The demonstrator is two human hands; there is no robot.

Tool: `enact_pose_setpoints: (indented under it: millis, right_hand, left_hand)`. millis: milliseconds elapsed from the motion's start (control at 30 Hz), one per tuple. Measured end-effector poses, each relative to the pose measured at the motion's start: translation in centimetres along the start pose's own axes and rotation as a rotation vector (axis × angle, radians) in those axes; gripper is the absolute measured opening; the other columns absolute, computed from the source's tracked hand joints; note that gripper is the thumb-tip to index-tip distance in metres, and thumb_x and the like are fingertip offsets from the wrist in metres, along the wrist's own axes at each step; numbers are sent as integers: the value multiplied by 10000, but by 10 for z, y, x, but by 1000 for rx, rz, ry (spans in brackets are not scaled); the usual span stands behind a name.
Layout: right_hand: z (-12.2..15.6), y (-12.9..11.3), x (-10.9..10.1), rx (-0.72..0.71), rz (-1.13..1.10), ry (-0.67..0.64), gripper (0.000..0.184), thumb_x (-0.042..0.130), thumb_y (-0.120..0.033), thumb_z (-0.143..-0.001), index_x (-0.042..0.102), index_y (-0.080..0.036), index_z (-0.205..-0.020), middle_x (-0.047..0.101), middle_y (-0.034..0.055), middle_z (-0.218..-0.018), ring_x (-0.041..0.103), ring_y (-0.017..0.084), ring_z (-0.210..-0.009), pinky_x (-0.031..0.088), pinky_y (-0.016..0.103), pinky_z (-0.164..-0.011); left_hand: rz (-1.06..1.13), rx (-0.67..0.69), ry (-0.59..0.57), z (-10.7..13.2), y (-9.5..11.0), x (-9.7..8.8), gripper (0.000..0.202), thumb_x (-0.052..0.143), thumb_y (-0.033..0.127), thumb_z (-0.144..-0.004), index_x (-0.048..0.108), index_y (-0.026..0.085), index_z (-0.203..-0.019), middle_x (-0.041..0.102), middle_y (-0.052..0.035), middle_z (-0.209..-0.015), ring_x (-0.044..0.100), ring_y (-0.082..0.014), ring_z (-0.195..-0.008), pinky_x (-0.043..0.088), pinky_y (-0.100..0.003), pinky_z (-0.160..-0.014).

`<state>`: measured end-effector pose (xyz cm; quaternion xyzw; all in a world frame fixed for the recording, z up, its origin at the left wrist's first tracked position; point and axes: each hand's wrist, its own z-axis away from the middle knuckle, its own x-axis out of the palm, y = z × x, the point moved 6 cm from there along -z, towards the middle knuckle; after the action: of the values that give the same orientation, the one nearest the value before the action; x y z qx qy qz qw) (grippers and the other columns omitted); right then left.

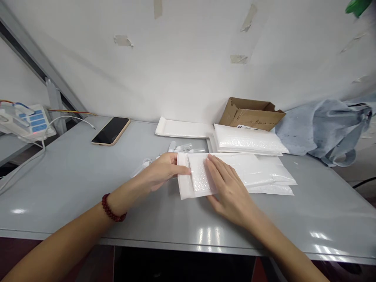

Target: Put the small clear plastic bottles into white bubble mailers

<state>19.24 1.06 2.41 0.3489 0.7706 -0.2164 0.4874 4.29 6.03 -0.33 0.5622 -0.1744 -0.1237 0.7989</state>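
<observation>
A white bubble mailer (201,178) is held between my two hands over the grey table. My left hand (166,169) pinches its left end, thumb on top and fingers behind. Across its right part lies my right hand (227,184), fingers together on the upper face and thumb at the lower edge. Several small clear plastic vials (183,148) with white parts lie just behind the mailer, partly hidden by it and by my left hand. More white bubble mailers (270,170) rest to the right, partly behind my right hand.
A stack of bubble mailers (249,140) stands before an open cardboard box (254,113). Another mailer (185,128) lies near the wall. At left are a phone (111,131), a white cable (44,145) and a power strip (37,119). Pale blue cloth (320,125) sits at right.
</observation>
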Motion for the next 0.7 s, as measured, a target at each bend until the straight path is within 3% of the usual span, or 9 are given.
enact_pose_setpoints:
  millis: [100, 200, 367, 567, 700]
  right_hand:
    - [1, -5, 6, 25, -21, -123, 775, 506, -184, -729, 213, -37, -1432, 281, 259, -1477, 213, 376, -1391, 328, 593, -1040]
    - [2, -6, 10, 51, -35, -210, 819, 507, -196, -722, 165, -95, -1460, 219, 228, -1511, 160, 384, -1402, 288, 626, -1033]
    - [2, -5, 12, 75, -45, -235, 802, 509, -222, -726, 193, -112, -1455, 244, 221, -1495, 171, 400, -1386, 270, 650, -1007]
    - [1, -7, 10, 54, -51, -235, 815, 537, -355, -756, 194, -108, -1452, 286, 230, -1459, 170, 407, -1374, 255, 648, -1001]
    - [1, -2, 8, 78, -9, -232, 750, 531, -348, -754, 276, -97, -1413, 405, 226, -1345, 317, 388, -1280, 274, 616, -986]
  left_hand:
    - [-41, 24, -70, 0, -6, 13, 231, 686, 148, -682, 682, 150, -913, 711, -40, -893, 649, -200, -889, 488, -301, -793]
    - [-94, 3, -85, 1, -12, 19, 200, 674, 163, -695, 675, 166, -895, 702, -17, -863, 646, -192, -853, 488, -294, -757]
    - [-171, 8, -70, 3, -18, 26, 155, 666, 177, -686, 639, 174, -839, 673, -1, -821, 630, -187, -800, 488, -276, -684]
    - [-194, -20, -203, 7, -23, 34, 111, 584, 176, -720, 605, 164, -828, 574, 21, -594, 523, -125, -469, 414, -233, -423]
    - [-251, -45, -250, 7, -18, 25, 97, 609, 154, -676, 579, 159, -768, 559, 29, -603, 522, -115, -489, 413, -219, -433]
